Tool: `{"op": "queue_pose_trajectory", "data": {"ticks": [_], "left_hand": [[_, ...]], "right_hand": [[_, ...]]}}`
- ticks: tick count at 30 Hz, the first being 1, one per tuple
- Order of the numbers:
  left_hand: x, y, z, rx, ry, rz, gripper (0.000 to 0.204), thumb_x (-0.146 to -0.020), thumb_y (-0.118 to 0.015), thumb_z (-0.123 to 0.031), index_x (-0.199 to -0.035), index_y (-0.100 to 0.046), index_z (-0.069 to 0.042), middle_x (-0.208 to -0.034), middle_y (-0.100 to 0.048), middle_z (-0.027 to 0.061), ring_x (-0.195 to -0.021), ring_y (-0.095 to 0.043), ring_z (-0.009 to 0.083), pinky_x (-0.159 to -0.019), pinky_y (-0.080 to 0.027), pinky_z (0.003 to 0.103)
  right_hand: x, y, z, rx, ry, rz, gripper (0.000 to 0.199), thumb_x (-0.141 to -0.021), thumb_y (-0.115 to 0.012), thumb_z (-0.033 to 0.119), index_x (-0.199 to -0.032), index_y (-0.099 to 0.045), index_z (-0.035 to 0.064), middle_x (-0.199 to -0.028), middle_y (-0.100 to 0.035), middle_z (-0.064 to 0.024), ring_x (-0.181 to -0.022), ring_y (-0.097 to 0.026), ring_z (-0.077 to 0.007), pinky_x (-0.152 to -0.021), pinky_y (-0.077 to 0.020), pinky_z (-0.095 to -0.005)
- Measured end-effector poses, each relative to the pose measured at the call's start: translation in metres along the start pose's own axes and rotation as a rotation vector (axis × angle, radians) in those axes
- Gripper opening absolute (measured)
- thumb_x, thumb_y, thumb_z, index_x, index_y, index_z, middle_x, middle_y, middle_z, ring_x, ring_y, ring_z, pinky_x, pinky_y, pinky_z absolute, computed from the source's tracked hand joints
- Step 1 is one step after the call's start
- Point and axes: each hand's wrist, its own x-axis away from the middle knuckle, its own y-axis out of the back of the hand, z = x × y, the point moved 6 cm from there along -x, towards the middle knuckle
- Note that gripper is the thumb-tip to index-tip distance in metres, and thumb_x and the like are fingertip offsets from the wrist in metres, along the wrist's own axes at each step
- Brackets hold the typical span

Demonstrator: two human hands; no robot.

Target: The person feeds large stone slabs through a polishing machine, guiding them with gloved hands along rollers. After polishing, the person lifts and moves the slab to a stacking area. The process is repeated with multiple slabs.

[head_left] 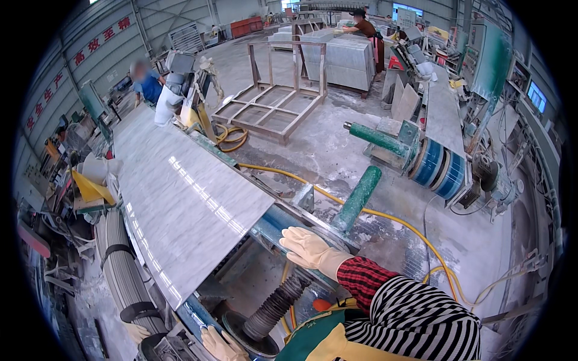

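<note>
A long, polished grey-white stone slab [192, 198] lies on a conveyor and runs away to the far left, with bright light streaks across its top. Beyond its near edge, my right hand [312, 249] in a cream glove rests with straight fingers against the blue frame bar [272, 226], holding nothing. At the lower edge my left hand [221, 345], gloved alike and partly cut off, lies with fingers outstretched by the blue rail [194, 314]. Between my hands is a dark ribbed bellows [272, 310]. Another cream glove [137, 332] shows further left; whose it is I cannot tell.
A yellow hose [385, 215] snakes over the floor at right, past a green cylinder [358, 198]. Blue rollers [438, 168] stand beyond. Further back are a metal frame rack [274, 111], stacked slabs [343, 63] and two people. A strapped grey bundle [120, 265] lies left.
</note>
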Motion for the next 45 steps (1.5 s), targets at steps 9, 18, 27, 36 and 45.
{"op": "queue_pose_trajectory", "data": {"ticks": [9, 18, 27, 36, 45], "left_hand": [[0.004, 0.002, -0.003, 0.195, 0.069, -0.053, 0.047, -0.111, -0.056, -0.03, -0.148, -0.061, -0.002, -0.151, -0.058, 0.029, -0.143, -0.05, 0.0471, -0.123, -0.037, 0.054], [0.007, 0.004, -0.005, 0.267, 0.086, -0.084, 0.047, -0.11, -0.058, -0.03, -0.147, -0.062, -0.002, -0.148, -0.059, 0.0298, -0.141, -0.052, 0.0488, -0.121, -0.038, 0.057], [0.012, 0.017, -0.032, -0.246, -0.18, -0.101, 0.044, -0.108, -0.061, -0.027, -0.146, -0.063, -0.004, -0.147, -0.061, 0.0289, -0.139, -0.053, 0.0487, -0.12, -0.039, 0.056], [0.014, 0.022, -0.041, -0.258, -0.134, -0.047, 0.042, -0.109, -0.06, -0.025, -0.145, -0.064, -0.003, -0.148, -0.06, 0.0286, -0.14, -0.053, 0.0474, -0.121, -0.038, 0.055], [0.027, 0.007, -0.02, -0.278, -0.313, -0.268, 0.043, -0.108, -0.059, -0.026, -0.141, -0.065, 0.001, -0.142, -0.063, 0.0312, -0.133, -0.057, 0.0494, -0.116, -0.042, 0.057]], "right_hand": [[0.003, 0.002, 0.001, -0.006, 0.001, 0.001, 0.045, -0.096, -0.069, 0.024, -0.134, -0.06, 0.0024, -0.141, -0.058, -0.0238, -0.136, -0.053, -0.042, -0.12, -0.0404, -0.0497], [0.005, 0.001, 0.001, 0.002, 0.013, -0.012, 0.044, -0.095, -0.07, 0.023, -0.132, -0.059, 0.0022, -0.139, -0.059, -0.0237, -0.133, -0.054, -0.0422, -0.118, -0.0417, -0.0501], [0.009, 0.0, 0.001, 0.001, 0.011, -0.009, 0.044, -0.095, -0.07, 0.023, -0.132, -0.059, 0.0025, -0.139, -0.058, -0.0231, -0.133, -0.054, -0.0419, -0.118, -0.0419, -0.0501], [0.013, 0.009, 0.002, -0.031, -0.011, -0.019, 0.044, -0.094, -0.07, 0.023, -0.133, -0.059, 0.0029, -0.14, -0.059, -0.0239, -0.132, -0.054, -0.0429, -0.117, -0.0422, -0.0501], [0.022, -0.002, -0.002, 0.014, -0.028, -0.006, 0.046, -0.098, -0.068, 0.026, -0.136, -0.059, 0.003, -0.149, -0.056, -0.0241, -0.14, -0.051, -0.0408, -0.122, -0.0386, -0.0497]]}}
